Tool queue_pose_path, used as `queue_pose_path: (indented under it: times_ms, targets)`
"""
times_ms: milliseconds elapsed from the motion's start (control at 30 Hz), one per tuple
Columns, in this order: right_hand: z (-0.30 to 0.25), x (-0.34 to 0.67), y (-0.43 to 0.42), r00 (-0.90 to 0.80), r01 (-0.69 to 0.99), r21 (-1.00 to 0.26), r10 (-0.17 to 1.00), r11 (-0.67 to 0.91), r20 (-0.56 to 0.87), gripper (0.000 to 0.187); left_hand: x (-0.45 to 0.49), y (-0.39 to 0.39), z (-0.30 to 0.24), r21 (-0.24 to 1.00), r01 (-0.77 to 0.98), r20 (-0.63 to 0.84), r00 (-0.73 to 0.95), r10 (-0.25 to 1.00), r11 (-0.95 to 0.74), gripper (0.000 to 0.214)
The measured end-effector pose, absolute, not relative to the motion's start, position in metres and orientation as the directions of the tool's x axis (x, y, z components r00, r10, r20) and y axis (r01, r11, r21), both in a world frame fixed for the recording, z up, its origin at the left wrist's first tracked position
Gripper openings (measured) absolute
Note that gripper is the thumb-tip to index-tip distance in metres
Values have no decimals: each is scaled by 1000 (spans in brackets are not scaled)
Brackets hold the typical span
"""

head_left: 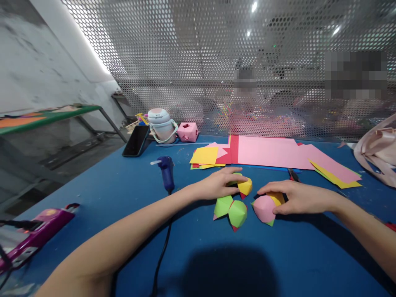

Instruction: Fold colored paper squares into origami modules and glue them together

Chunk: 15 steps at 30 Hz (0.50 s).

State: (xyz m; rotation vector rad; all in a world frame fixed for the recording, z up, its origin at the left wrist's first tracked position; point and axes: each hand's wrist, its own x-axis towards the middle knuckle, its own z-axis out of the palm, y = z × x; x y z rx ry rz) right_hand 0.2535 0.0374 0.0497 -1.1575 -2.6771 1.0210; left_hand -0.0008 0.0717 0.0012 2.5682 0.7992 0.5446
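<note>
Several folded paper pieces lie on the blue table in front of me. My left hand (227, 182) has its fingers curled over a yellow folded paper piece (246, 186), with a bit of green paper under the fingers. Two joined light green folded pieces (237, 213) with small pink and red tips rest just below that hand. My right hand (286, 198) grips a pink and yellow folded paper piece (264, 208) between thumb and fingers; a green tip shows at its lower edge. A small gap separates the two hands.
A blue hot glue gun (167, 173) with a black cord lies left. Behind are stacked coloured papers (266, 150), a pink paper cube (188, 131), a white bottle (161, 126) and a phone (136, 140). A purple power strip (40, 233) sits far left, a pink bag (380, 152) far right.
</note>
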Motion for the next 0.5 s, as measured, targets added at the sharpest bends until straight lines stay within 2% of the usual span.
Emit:
queue_pose_path:
  times_ms: [133, 267, 367, 500]
  targets:
    - [44, 251, 41, -661, 632, -625, 739, 458, -127, 35, 5, 74, -7, 510, 487, 347, 638, 687, -709, 37]
    - [34, 253, 48, -512, 681, -607, 859, 409, 4, 30, 7, 73, -9, 585, 515, 390, 499, 774, -626, 36]
    - [31, 255, 50, -490, 707, -591, 871, 389, -12, 37, 5, 71, -7, 613, 516, 353, 499, 792, -598, 37]
    - [33, 254, 47, -564, 700, -568, 823, 433, -67, 58, 4, 72, -6, 574, 501, 347, 568, 746, -648, 47]
